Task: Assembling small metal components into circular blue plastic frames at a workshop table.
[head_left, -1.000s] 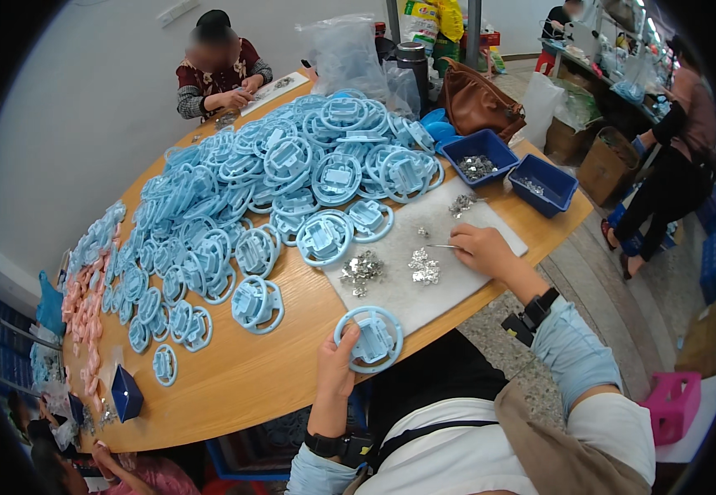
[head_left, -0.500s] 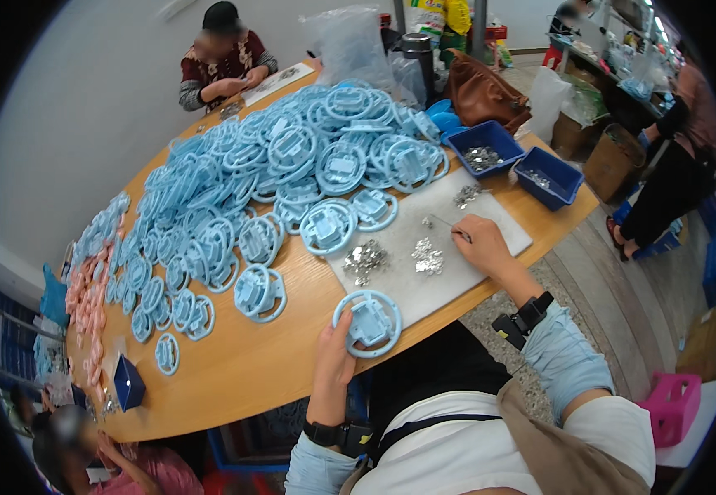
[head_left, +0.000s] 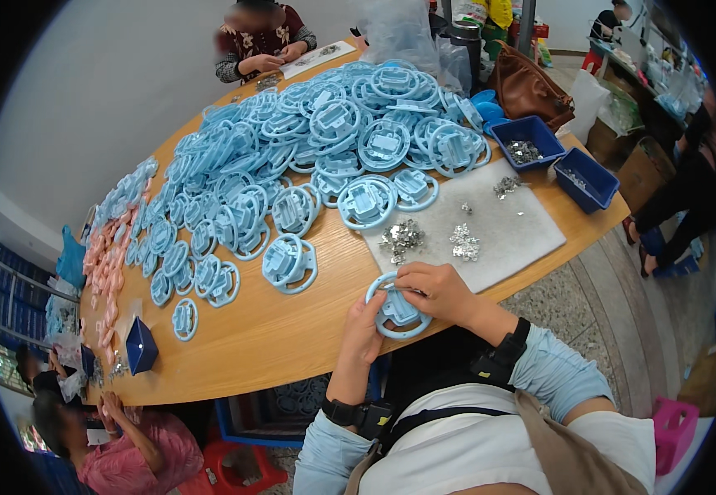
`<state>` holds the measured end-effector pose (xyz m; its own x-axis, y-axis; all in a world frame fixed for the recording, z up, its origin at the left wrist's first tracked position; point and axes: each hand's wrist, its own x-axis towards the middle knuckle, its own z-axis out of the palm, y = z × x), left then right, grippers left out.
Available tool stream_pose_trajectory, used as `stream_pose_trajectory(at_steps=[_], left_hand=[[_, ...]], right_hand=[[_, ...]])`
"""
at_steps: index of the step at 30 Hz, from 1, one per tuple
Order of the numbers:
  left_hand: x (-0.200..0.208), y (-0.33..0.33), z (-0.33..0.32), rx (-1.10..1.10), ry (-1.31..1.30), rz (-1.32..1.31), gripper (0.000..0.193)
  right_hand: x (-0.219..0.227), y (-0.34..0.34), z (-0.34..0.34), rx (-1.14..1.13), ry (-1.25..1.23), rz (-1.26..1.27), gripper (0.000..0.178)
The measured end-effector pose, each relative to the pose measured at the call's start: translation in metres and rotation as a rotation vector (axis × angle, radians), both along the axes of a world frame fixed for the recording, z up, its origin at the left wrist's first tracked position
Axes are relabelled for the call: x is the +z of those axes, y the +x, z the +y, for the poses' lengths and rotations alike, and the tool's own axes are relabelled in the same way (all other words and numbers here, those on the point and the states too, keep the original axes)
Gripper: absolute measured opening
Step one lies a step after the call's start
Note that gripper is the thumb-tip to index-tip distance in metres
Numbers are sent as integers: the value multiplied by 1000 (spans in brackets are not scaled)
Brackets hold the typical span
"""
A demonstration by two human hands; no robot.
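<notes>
At the table's front edge, my left hand (head_left: 361, 332) is closed on the rim of a light blue plastic toy steering wheel (head_left: 401, 310), tilted toward me. Over its upper part is my right hand (head_left: 443, 293), fingers pinched around a thin metal tool (head_left: 391, 286) that looks like tweezers. The tool's tip is at the wheel; whether it holds a small piece cannot be made out. Beyond my hands, a pale board (head_left: 506, 235) carries a darker heap of small metal pieces (head_left: 401, 242), a brighter heap (head_left: 464, 242) and a few scattered bits.
A big pile of light blue wheels (head_left: 316, 132) covers much of the wooden table (head_left: 234, 355). Pink parts (head_left: 110, 264) lie at its left. Two dark blue bins (head_left: 586, 181) with metal pieces stand by a brown bag (head_left: 531, 82). Other people (head_left: 263, 37) sit around the table.
My right hand has come from the board's right part to the wheel in my left hand, bringing the thin tool along. The whole view has shifted, so the table appears further right.
</notes>
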<state>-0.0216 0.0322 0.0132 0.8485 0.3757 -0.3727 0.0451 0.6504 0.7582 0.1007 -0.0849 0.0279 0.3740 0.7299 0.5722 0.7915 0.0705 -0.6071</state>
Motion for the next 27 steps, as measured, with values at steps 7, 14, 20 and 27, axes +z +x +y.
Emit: stream_pose_trajectory(at_steps=[7, 14, 20, 27], left_hand=[[-2, 0, 0, 9, 6, 10, 21], [3, 1, -3, -5, 7, -10, 19], [5, -2, -3, 3, 43, 16, 17], [1, -1, -3, -4, 65, 8, 15]], right_hand=[[9, -12, -3, -62, -244, -262, 23], [4, -16, -7, -128, -39, 72, 20], [12, -25, -7, -196, -178, -153, 20], [11, -28, -8, -238, -230, -208, 24]])
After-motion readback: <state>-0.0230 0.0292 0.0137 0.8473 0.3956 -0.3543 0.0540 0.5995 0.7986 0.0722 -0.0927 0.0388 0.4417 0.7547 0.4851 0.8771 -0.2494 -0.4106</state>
